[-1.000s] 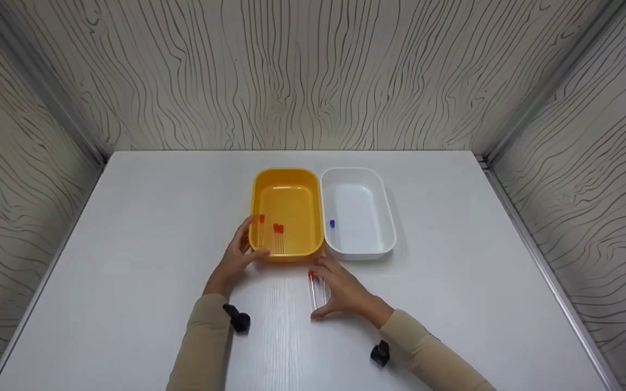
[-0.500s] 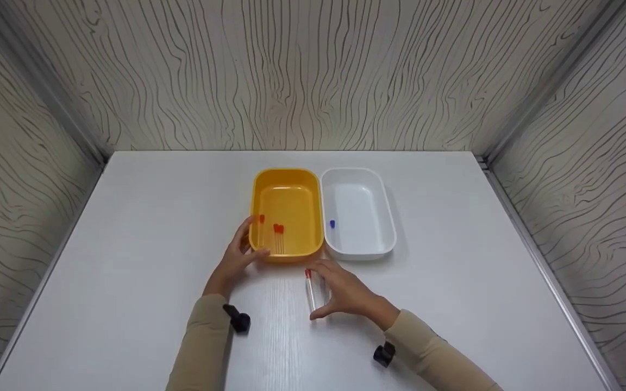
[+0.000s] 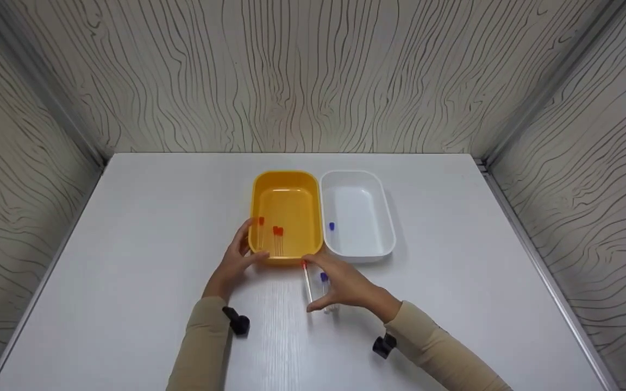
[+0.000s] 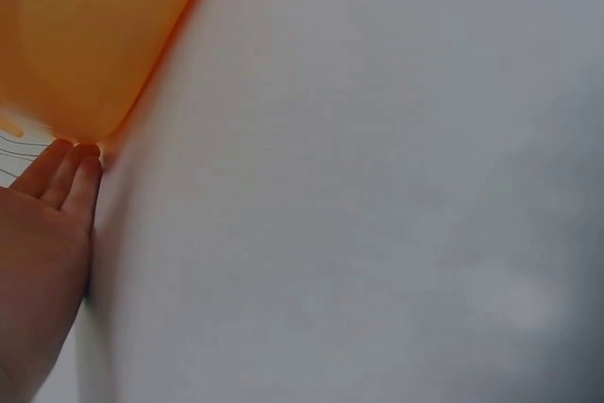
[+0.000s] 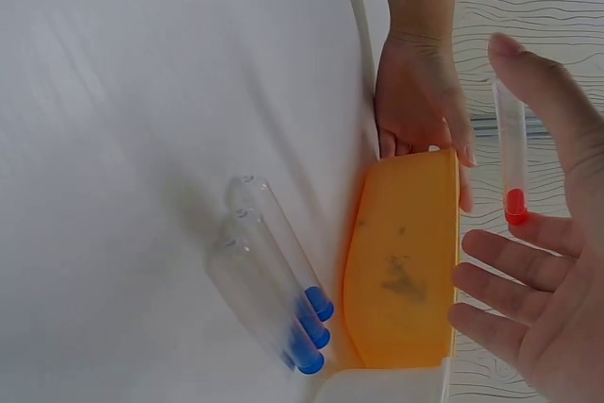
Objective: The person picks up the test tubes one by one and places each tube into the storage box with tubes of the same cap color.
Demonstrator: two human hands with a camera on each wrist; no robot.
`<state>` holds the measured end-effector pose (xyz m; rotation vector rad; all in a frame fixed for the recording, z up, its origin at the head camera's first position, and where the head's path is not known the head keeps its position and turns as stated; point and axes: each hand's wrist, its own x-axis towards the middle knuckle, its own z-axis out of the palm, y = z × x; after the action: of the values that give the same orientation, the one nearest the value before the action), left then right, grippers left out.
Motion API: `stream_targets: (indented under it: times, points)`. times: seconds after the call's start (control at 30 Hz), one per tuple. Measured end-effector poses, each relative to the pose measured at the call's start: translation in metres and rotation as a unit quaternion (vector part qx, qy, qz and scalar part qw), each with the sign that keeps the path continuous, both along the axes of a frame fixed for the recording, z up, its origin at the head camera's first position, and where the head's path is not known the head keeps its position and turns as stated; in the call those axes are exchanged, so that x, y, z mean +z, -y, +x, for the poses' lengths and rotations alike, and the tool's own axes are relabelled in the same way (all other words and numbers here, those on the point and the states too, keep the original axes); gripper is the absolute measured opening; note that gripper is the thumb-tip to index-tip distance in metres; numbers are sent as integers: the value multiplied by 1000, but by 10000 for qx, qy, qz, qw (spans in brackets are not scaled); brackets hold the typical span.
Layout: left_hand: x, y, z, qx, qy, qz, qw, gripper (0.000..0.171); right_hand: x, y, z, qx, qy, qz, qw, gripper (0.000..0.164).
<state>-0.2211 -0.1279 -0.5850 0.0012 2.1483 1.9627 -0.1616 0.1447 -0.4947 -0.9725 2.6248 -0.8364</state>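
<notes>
My right hand (image 3: 350,282) pinches a clear test tube with a red cap (image 5: 512,153) between thumb and index finger, lifted off the table near the yellow bin's front right corner. Its other fingers are extended. My left hand (image 3: 231,269) holds the yellow bin (image 3: 291,203) at its front left corner, thumb at the front rim and fingers along the outer side. Several red-capped tubes (image 3: 278,239) lie inside that bin. Three blue-capped test tubes (image 5: 274,280) lie side by side on the table, partly hidden by the right hand in the head view.
A white bin (image 3: 359,217) stands against the yellow bin's right side, with a blue-capped tube (image 3: 332,226) in it. The white table (image 3: 155,217) is bounded by patterned panels (image 3: 291,76) at the back and sides.
My right hand has raised the red-capped tube and brought it slightly forward and left, toward the yellow bin. Blue-capped tubes now show beneath the hand. My left hand has stayed in place.
</notes>
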Motion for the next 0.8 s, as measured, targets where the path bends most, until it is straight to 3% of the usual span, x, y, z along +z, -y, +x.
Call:
stream_targets:
  times: [0.13, 0.63, 0.8]
  points:
    - [0, 0, 0, -8, -94, -6, 10000, 89, 6, 1, -3, -64, 53, 40, 10000, 98]
    - [0, 2, 0, 13, 354, -36, 9994, 91, 16, 12, -18, -494, 446, 0, 9978, 97]
    - [-1, 1, 0, 25, 234, -104, 9997, 89, 20, 14, -27, -542, 356, -58, 9979, 97]
